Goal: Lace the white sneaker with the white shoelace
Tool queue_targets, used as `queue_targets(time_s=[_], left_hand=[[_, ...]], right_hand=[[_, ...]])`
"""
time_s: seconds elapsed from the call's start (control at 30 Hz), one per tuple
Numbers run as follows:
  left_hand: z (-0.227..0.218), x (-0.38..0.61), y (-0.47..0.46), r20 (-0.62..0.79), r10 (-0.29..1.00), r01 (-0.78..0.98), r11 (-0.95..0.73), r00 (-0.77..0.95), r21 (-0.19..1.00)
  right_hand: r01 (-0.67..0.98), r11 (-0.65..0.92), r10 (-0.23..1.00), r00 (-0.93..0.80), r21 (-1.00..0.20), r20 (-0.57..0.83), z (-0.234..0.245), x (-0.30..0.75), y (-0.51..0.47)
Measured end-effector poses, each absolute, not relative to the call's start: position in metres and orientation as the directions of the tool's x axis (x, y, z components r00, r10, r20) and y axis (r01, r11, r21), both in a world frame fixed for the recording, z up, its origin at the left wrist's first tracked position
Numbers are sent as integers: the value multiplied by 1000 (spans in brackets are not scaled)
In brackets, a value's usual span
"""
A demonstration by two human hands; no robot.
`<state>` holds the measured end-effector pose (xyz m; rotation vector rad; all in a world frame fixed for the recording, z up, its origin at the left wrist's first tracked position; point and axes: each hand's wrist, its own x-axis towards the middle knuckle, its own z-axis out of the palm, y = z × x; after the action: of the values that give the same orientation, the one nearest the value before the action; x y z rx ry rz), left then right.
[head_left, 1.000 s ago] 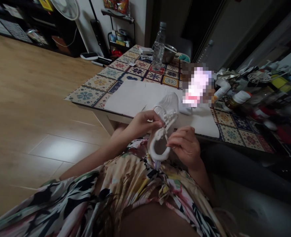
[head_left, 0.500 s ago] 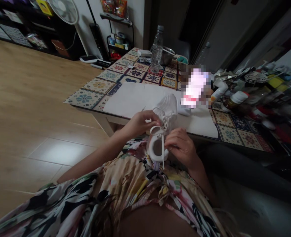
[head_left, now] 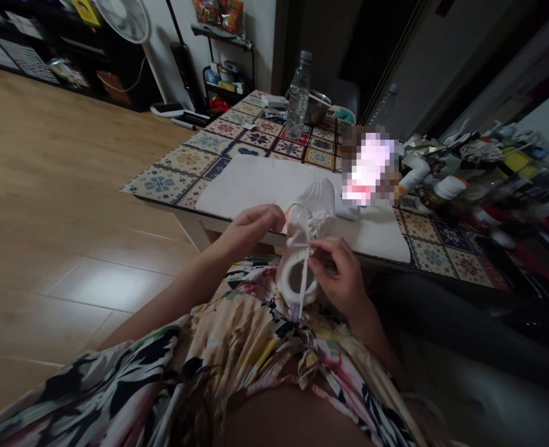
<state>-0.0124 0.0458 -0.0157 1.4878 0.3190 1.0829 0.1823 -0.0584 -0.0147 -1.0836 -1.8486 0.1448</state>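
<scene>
A white lace-up shoe (head_left: 318,192) rests at the table's near edge, its toe on the white sheet (head_left: 251,183) and its round opening toward my lap. White shoelace (head_left: 304,279) hangs down across that opening. My right hand (head_left: 342,270) pinches the lace near the top of the lacing, thumb and forefinger together. On the shoe's left side, my left hand (head_left: 258,225) is closed, with lace running toward its fingertips; the exact grip is partly hidden.
On the patterned table (head_left: 188,158) stand a clear plastic bottle (head_left: 297,99), a metal bowl (head_left: 318,108) and a pixelated bright screen (head_left: 370,167). Bottles and clutter, including a white-capped bottle (head_left: 444,192), crowd the right side. A fan (head_left: 125,18) stands far left.
My left hand has drawn back a little to the left and up, away from the laces. The small lace loop over the shoe opening has gone, and my right hand's pinch has shifted slightly upward.
</scene>
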Motion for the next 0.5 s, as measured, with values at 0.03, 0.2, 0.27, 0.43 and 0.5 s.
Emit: queue_targets(time_s=[0.03,0.2,0.27,0.43,0.5], left_hand=[[-17,-11,45,393,722,-312,-252,569,916],[-11,-10,35,362,549,-103,-445,753,890],[-8,-10,31,385,524,-70,-523,760,849],[-6,-6,24,427,511,-5,-637,746,771],[-5,-5,22,435,508,-5,-646,744,763]], right_hand=[[630,599,722,-159,-495,673,-13,181,-57],[508,634,711,-85,-584,698,-12,178,-70],[311,660,731,-59,-684,680,-13,180,-85],[86,684,729,-69,-724,681,-14,196,-97],[277,633,763,-68,-723,643,-12,202,-85]])
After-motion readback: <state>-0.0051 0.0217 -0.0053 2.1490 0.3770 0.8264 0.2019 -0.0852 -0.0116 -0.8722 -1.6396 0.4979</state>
